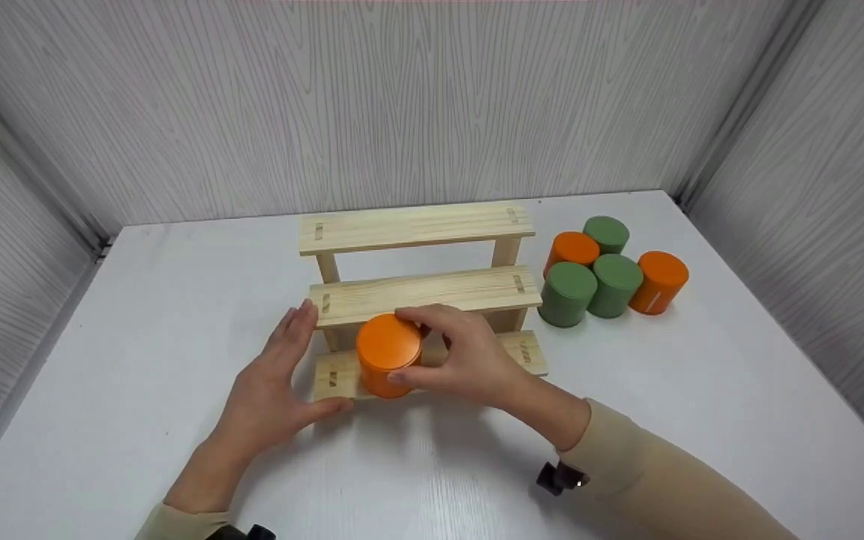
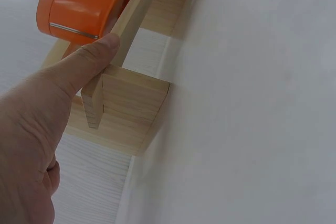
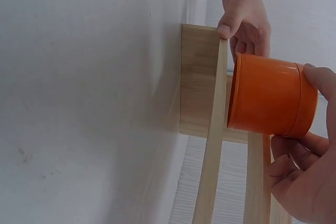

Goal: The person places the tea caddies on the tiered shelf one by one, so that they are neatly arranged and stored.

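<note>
Centre: stepped three-tier stand of pale wood [image 1: 505,253], set on a white worktop [image 1: 154,337] between its left and right edges, top tier [image 1: 417,227] nearest the worktop's far edge. In the right hand [image 1: 469,356]: upright orange cylindrical canister with flat lid [image 1: 387,360], gripped between thumb and fingers at its upper part. Location: front edge of the lowest tier [image 1: 526,352], left of that tier's middle; firm contact with the board impossible to tell. Left hand [image 1: 263,397]: spread wide, thumb on the lowest tier's front edge by its left corner, fingers extended beside the left end of the middle tier [image 1: 432,294]. In the left wrist view: thin pale strip [image 2: 73,30] along the held canister's side. Toward the worktop's far right corner, right of the stand: close group of three green cylindrical canisters [image 1: 568,294] and two further orange cylindrical canisters [image 1: 659,281], all upright. Beyond the worktop's far edge: grey wood-grain panel [image 1: 402,97]. On both arms: beige sleeves [image 1: 672,472].
</note>
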`<state>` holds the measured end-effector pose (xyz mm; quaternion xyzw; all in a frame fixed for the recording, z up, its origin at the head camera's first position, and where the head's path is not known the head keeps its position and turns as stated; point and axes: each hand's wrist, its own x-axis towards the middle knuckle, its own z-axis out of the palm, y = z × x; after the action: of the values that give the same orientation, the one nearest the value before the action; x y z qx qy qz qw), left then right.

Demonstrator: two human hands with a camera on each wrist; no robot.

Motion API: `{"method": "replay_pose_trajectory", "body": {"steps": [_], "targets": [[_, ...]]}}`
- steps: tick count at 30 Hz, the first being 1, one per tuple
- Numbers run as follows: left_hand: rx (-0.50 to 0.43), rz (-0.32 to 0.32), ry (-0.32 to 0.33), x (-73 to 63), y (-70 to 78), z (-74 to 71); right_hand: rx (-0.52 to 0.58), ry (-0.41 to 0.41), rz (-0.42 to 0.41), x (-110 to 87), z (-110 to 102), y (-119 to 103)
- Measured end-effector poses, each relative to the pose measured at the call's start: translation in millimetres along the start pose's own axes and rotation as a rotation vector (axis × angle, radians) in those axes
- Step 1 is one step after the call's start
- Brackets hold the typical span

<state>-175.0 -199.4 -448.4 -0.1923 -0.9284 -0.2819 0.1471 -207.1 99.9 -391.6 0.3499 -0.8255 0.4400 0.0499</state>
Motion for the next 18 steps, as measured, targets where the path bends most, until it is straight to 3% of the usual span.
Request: {"method": "replay_pose_trajectory", "body": {"steps": [18], "targets": [[0.012, 0.034, 0.027, -1.7, -1.2, -1.1, -0.019, -0.048, 0.025, 3.5, 7.2, -2.5]]}}
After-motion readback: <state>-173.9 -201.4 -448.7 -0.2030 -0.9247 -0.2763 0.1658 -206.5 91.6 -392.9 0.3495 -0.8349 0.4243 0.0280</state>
